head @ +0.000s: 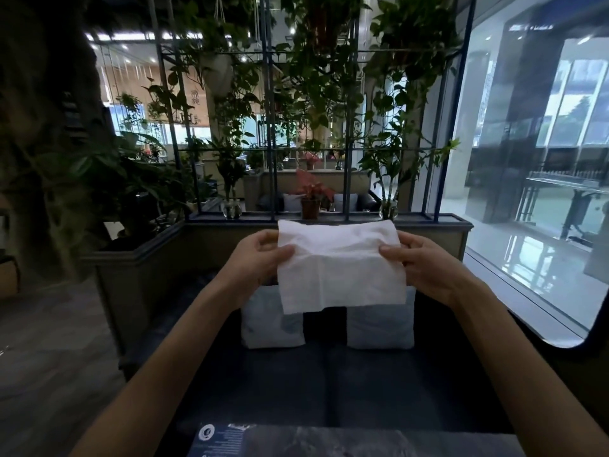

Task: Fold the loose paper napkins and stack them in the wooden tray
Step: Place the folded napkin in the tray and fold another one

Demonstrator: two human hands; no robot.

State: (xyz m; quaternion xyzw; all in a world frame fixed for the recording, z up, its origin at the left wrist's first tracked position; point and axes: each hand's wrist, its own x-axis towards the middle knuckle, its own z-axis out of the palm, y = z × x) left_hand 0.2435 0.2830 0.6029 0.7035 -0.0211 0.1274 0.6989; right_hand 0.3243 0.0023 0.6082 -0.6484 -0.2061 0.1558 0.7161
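A white paper napkin hangs spread out in the air in front of me, at about chest height. My left hand pinches its left edge near the top, thumb in front. On the opposite edge, my right hand pinches it the same way. The napkin's lower part hangs free and its top edge curls back slightly. No wooden tray is in view.
A dark sofa with two pale blue cushions faces me below the napkin. A dark package with white print lies at the bottom edge. Planters and a metal grid with plants stand behind; a large window is at right.
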